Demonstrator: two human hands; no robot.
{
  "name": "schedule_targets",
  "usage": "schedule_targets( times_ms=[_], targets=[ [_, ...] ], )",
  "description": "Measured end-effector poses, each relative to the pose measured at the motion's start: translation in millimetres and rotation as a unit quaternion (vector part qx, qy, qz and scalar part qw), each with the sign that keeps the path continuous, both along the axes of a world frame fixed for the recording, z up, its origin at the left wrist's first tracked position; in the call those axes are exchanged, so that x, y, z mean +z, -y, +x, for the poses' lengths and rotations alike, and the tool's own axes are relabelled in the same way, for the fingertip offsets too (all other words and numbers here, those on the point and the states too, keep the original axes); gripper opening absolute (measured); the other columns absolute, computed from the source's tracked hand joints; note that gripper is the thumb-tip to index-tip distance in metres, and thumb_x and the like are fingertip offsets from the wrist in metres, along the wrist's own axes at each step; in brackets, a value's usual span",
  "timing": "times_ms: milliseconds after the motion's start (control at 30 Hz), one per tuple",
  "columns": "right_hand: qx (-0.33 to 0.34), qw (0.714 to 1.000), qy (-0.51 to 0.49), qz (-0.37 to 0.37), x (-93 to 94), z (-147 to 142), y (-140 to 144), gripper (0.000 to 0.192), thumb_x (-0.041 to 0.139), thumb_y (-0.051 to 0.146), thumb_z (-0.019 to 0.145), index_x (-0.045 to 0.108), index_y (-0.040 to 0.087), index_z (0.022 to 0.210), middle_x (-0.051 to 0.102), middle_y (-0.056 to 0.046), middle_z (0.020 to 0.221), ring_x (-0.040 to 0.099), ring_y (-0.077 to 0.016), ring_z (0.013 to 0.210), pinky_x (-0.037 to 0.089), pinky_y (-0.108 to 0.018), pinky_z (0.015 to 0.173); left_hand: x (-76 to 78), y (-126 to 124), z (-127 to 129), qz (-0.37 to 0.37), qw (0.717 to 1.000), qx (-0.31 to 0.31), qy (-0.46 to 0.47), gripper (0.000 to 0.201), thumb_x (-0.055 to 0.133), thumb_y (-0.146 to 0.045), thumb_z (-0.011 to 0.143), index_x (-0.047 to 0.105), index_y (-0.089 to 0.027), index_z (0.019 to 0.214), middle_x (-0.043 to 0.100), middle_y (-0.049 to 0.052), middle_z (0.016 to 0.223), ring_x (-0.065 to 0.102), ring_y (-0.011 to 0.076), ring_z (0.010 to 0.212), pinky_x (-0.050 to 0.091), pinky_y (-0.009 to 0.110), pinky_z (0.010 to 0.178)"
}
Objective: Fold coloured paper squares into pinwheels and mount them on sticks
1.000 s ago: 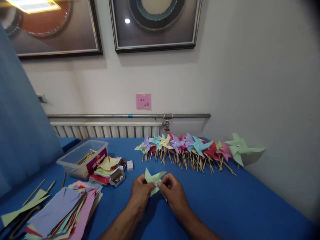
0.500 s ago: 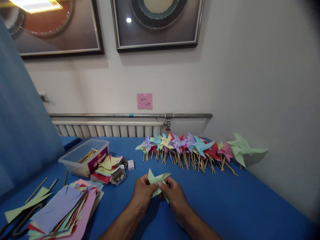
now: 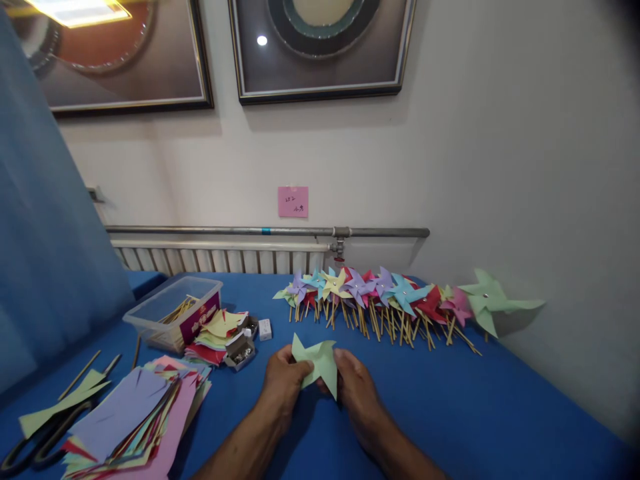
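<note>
A pale green paper pinwheel (image 3: 324, 365) with its blades folded is held in front of me above the blue table. My left hand (image 3: 285, 383) pinches it from the left, thumb pressed on the front close to the middle. On the other side, my right hand (image 3: 356, 383) has its thumb by the right edge and fingertips showing behind the paper. The back of the pinwheel is hidden. Farther back lie finished pinwheels (image 3: 358, 287) on thin sticks in several colours, with a larger pale green pinwheel (image 3: 486, 295) at their right end.
To the left, a stack of cut coloured paper (image 3: 125, 410) lies beside black-handled scissors (image 3: 50, 437). Behind it stand a clear plastic box (image 3: 150, 317) of sticks, smaller paper pieces (image 3: 217, 333), an open small box of metal pins (image 3: 240, 352) and a small white box (image 3: 265, 329).
My right thumb has come off the pinwheel's centre and moved to its right edge. The left thumb now presses near the middle, and more of the paper's front shows. The view shifted slightly.
</note>
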State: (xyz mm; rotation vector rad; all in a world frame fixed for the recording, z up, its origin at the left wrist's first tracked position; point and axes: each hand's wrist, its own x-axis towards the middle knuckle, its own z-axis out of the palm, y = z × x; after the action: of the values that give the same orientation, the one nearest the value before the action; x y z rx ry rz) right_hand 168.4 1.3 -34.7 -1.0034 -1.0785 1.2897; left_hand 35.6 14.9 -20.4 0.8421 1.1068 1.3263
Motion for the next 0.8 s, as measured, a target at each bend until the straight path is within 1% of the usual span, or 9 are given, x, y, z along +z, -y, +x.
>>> schedule_targets(
  times_ms=[67, 133, 233, 300, 400, 467, 600, 700, 800],
  targets=[
    [0.003, 0.999, -0.044, -0.031, 1.3, 0.0, -0.1, 0.048, 0.063, 0.07, 0.079, 0.059, 0.022, 0.084, 0.066, 0.001, 0.069, 0.06, -0.0171, 0.057, 0.046, -0.028, 0.054, 3.9, 0.2, -2.0, -0.001, 1.0, 0.003, 0.003, 0.024, 0.073, -0.015, 0.047, 0.07, -0.012, 0.071, 0.071, 0.003, 0.063, 0.058, 0.0138, 0.054, 0.044, 0.023, 0.054],
    [0.017, 0.996, -0.074, -0.052, 1.5, 0.3, 0.3, 0.045, 0.07, 0.065, 0.076, 0.058, 0.022, 0.081, 0.066, 0.001, 0.068, 0.061, -0.0166, 0.058, 0.048, -0.028, 0.057, 7.3, 1.1, -2.8, 0.001, 1.0, 0.007, 0.006, 0.023, 0.073, -0.014, 0.047, 0.07, -0.012, 0.069, 0.07, 0.003, 0.063, 0.058, 0.0133, 0.054, 0.044, 0.023, 0.055],
    [0.028, 0.995, -0.078, -0.058, 0.2, 1.0, 1.9, 0.043, 0.08, 0.056, 0.071, 0.057, 0.021, 0.077, 0.063, 0.003, 0.063, 0.061, -0.0144, 0.058, 0.048, -0.027, 0.06, 9.7, 2.8, -1.9, -0.004, 1.0, 0.006, 0.001, 0.023, 0.073, -0.014, 0.046, 0.07, -0.012, 0.069, 0.069, 0.002, 0.059, 0.055, 0.0115, 0.05, 0.041, 0.022, 0.051],
    [0.036, 0.995, -0.077, -0.054, -0.5, 1.1, 3.1, 0.043, 0.083, 0.053, 0.069, 0.057, 0.02, 0.077, 0.062, 0.004, 0.061, 0.059, -0.0128, 0.056, 0.048, -0.026, 0.061, 9.3, 3.7, -0.5, 0.0, 1.0, 0.0, -0.004, 0.023, 0.073, -0.015, 0.046, 0.07, -0.012, 0.068, 0.068, 0.002, 0.058, 0.053, 0.0111, 0.048, 0.04, 0.022, 0.049],
    [0.053, 0.994, -0.079, -0.048, 1.4, 0.9, 5.1, 0.044, 0.084, 0.053, 0.068, 0.057, 0.02, 0.079, 0.06, 0.004, 0.061, 0.057, -0.0118, 0.055, 0.047, -0.025, 0.06, 6.1, 3.4, 1.4, 0.009, 1.0, -0.007, -0.016, 0.022, 0.074, -0.016, 0.046, 0.069, -0.013, 0.068, 0.066, 0.001, 0.057, 0.053, 0.0115, 0.048, 0.039, 0.022, 0.048],
    [0.06, 0.994, -0.076, -0.045, 4.7, 1.1, 6.6, 0.043, 0.08, 0.056, 0.072, 0.058, 0.02, 0.079, 0.06, 0.004, 0.063, 0.057, -0.0121, 0.058, 0.047, -0.025, 0.061, 2.6, 2.2, 2.1, 0.015, 1.0, -0.007, -0.022, 0.022, 0.075, -0.016, 0.046, 0.069, -0.013, 0.067, 0.066, 0.001, 0.057, 0.053, 0.0117, 0.049, 0.04, 0.022, 0.049],
    [0.055, 0.995, -0.063, -0.053, 10.2, 2.1, 8.5, 0.043, 0.076, 0.059, 0.075, 0.058, 0.02, 0.076, 0.06, 0.003, 0.065, 0.056, -0.0127, 0.059, 0.048, -0.026, 0.063, -4.2, -0.6, 2.4, 0.037, 0.999, -0.004, -0.037, 0.021, 0.075, -0.019, 0.05, 0.068, -0.013, 0.069, 0.065, 0.0, 0.057, 0.052, 0.0109, 0.05, 0.04, 0.022, 0.05],
    [0.06, 0.995, -0.062, -0.052, 8.4, 2.6, 7.1, 0.042, 0.078, 0.057, 0.073, 0.059, 0.019, 0.077, 0.06, 0.004, 0.065, 0.056, -0.0121, 0.058, 0.047, -0.026, 0.063, -5.6, -0.9, 2.7, 0.045, 0.998, -0.004, -0.044, 0.022, 0.078, -0.02, 0.05, 0.068, -0.013, 0.068, 0.064, -0.001, 0.057, 0.05, 0.0103, 0.05, 0.039, 0.021, 0.049],
    [0.064, 0.995, -0.057, -0.059, 3.0, 2.8, 3.7, 0.043, 0.081, 0.055, 0.07, 0.058, 0.019, 0.078, 0.061, 0.004, 0.062, 0.054, -0.0111, 0.054, 0.044, -0.025, 0.059, -4.2, 0.2, 3.5, 0.049, 0.997, -0.006, -0.051, 0.024, 0.082, -0.021, 0.049, 0.068, -0.013, 0.067, 0.064, -0.002, 0.057, 0.05, 0.0097, 0.05, 0.038, 0.02, 0.048]
  ],
)
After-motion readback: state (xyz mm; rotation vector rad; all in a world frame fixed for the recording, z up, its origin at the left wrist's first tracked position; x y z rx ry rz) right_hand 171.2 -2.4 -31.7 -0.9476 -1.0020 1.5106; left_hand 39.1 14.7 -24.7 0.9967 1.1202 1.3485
